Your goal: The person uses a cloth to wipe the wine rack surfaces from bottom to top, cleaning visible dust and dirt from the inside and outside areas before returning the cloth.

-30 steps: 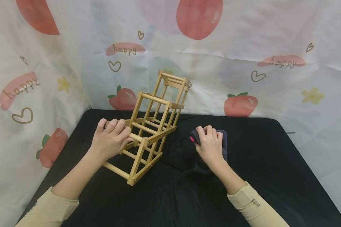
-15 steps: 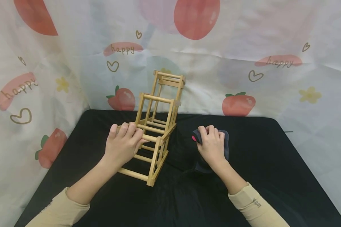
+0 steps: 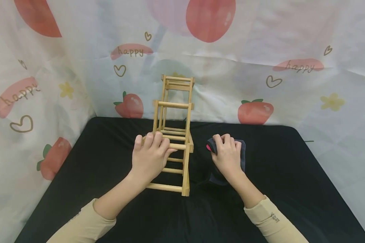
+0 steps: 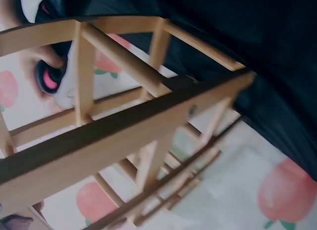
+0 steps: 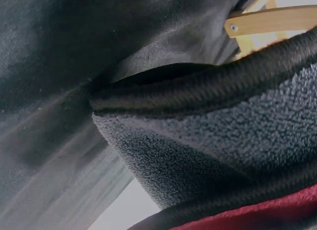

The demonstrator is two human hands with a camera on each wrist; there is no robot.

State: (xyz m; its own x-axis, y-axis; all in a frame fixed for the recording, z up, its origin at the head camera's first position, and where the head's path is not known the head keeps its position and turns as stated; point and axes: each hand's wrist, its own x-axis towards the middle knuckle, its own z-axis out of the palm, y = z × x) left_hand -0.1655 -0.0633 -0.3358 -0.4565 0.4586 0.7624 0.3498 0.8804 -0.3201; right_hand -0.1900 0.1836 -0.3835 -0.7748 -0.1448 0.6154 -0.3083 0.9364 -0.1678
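A light wooden rack point(image 3: 174, 105) with stepped tiers and round rungs stands on the black table left of centre. My left hand point(image 3: 149, 156) grips its nearest upper rung, fingers curled over the top. Close up, the left wrist view has the rack's side rails point(image 4: 99, 136) running across it. To the right, my right hand point(image 3: 227, 158) holds a folded dark grey cloth point(image 3: 242, 152) low over the table, with a pink patch peeking out on its left. In the right wrist view the cloth point(image 5: 173, 150) looks fuzzy, with thick stitched edges and a red side.
The black-covered table point(image 3: 280, 168) extends around both hands. White hanging fabric point(image 3: 292, 33) with strawberry and "happy" prints closes off the back and sides. A corner of the rack's frame point(image 5: 277, 22) shows at the upper right of the right wrist view.
My left hand has moved to the right, swinging the rack's near end right so that it now faces straight ahead. My right hand with the cloth has barely moved.
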